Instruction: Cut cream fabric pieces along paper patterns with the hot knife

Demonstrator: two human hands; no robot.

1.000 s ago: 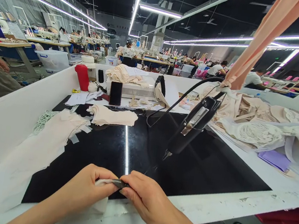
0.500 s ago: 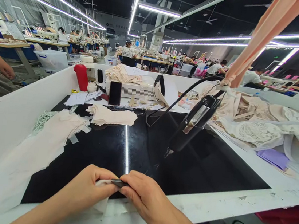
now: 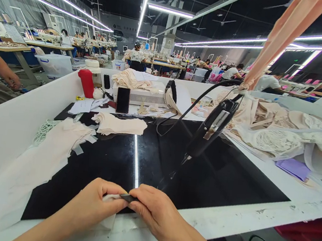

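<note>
One small, flat, dark-grey piece (image 3: 127,198) is held close to the front edge of the white-bordered black tabletop (image 3: 242,220), pinched by the fingers of the left hand (image 3: 98,201), which also grips thin whitish cloth (image 3: 111,197), and by those of the right hand (image 3: 155,210), while long pale-peach fabric pieces (image 3: 51,153) lie heaped along the left edge.

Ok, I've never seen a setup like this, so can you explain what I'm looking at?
No robot here: the left hand and right hand are a person's own, bare. The camera sits on that person's head, looking forward and down. The hands pinch pale material and a small dark piece, which I can't identify. Beneath them is a white table's near edge, with a black panel on top. On the panel lies a stack of pale fabric; a black tool hangs above the panel from a peach cloth strip.
</note>
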